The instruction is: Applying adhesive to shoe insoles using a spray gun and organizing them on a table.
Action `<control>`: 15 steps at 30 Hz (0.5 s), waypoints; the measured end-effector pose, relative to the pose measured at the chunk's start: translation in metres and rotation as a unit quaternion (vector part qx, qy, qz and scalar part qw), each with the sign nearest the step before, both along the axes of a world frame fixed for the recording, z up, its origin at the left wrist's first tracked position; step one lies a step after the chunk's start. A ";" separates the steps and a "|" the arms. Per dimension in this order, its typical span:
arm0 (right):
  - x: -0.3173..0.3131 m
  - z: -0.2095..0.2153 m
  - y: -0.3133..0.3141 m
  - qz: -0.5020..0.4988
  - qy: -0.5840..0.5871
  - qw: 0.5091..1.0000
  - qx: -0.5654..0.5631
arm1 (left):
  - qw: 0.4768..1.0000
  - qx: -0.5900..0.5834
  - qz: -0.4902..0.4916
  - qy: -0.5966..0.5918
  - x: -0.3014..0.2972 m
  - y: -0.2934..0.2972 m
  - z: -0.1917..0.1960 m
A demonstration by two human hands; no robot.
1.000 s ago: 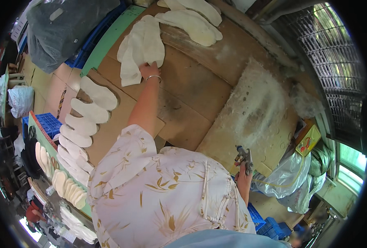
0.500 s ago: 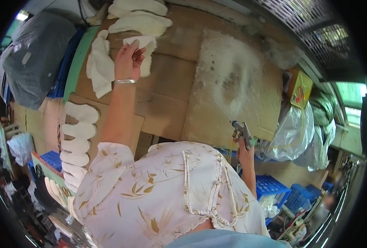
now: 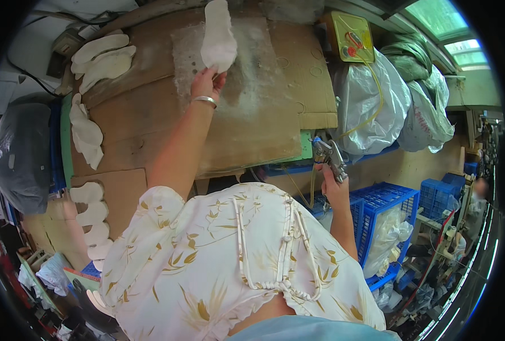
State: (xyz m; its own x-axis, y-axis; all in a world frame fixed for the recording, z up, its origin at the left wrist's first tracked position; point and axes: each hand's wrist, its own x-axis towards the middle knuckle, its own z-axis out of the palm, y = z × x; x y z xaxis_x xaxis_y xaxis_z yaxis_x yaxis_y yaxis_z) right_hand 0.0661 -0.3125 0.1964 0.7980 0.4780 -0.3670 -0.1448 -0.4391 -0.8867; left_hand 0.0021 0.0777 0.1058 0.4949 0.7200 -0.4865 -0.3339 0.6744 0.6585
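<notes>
Left hand [image 3: 206, 85] pinches insole [image 3: 217, 37], right hand [image 3: 334, 184] grips spray gun [image 3: 333, 158]; I judge insole light, bendy, best held by its near end.

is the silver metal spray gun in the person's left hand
No, the right hand grips the silver metal spray gun, while the left hand holds a white, sole-shaped piece.

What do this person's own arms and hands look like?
The left hand and right hand are gloveless. The left forearm wears a silvery bangle and is bare up to a loose white sleeve with golden-brown leafy print.
</notes>
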 end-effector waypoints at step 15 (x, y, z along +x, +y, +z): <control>0.061 0.077 -0.028 -0.040 -0.053 0.995 0.081 | 0.981 -0.083 -0.034 0.174 -0.049 -0.134 -0.105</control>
State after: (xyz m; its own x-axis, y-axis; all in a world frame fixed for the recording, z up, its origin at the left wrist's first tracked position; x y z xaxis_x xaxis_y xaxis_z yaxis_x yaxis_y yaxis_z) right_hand 0.1267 -0.3408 0.2732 0.8654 0.4581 -0.2032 -0.0758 -0.2811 -0.9567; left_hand -0.0470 -0.0565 0.0005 0.3220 0.5876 -0.7423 -0.0595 0.7951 0.6036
